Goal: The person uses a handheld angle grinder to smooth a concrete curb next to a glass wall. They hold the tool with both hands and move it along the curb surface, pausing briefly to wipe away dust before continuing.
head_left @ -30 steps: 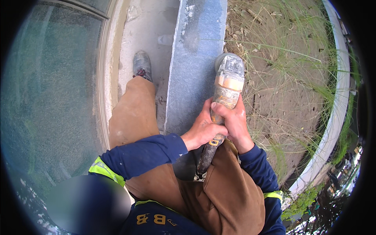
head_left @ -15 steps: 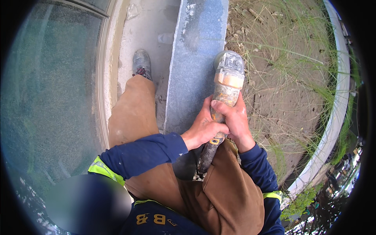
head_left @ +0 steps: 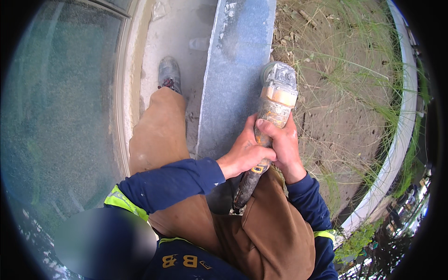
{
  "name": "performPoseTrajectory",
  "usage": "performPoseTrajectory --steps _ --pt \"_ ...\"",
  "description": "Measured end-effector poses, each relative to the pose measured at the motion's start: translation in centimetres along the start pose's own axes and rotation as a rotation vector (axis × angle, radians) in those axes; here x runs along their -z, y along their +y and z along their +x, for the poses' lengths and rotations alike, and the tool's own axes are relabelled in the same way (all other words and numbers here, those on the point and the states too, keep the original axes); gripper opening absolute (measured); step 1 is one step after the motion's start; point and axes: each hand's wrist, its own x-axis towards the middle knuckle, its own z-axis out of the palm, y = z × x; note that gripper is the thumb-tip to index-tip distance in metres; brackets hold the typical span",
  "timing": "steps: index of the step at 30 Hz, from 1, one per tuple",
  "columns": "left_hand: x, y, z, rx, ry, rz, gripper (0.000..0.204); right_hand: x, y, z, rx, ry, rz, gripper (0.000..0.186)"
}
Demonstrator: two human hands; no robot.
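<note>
An angle grinder [head_left: 274,108], worn and dusty with a yellowish collar, is gripped by both of my hands. My left hand [head_left: 246,151] wraps its body from the left, and my right hand [head_left: 285,148] closes round it from the right, the two meeting on the tool. Its head, with a round disc [head_left: 267,73] on the left side, lies at the right edge of the grey-blue stone slab [head_left: 235,79]. Whether the disc touches that edge I cannot tell. The dark rear end of the grinder hangs between my knees.
On the left stands a dusty glass pane [head_left: 65,107] in a pale frame. My shoe [head_left: 169,74] rests on a dusty ledge beside a clear plastic bottle [head_left: 199,44]. Soil with long grass [head_left: 350,98] lies to the right, bordered by a curved white kerb [head_left: 409,88].
The grinder's head has shifted slightly to the right and a little nearer, showing more of the disc. Both hands have moved slightly right with it, still gripping.
</note>
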Motion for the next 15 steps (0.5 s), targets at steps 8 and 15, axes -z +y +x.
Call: performPoseTrajectory --steps 8,15 --pt "0.2 0.3 -0.1 0.006 0.012 -0.027 0.102 -0.3 0.1 0.4 0.013 -0.001 -0.038 0.058" --pt "0.0 0.8 0.4 -0.007 0.004 0.007 0.096 0.2 0.3 1.1 0.034 -0.008 -0.056 0.057"
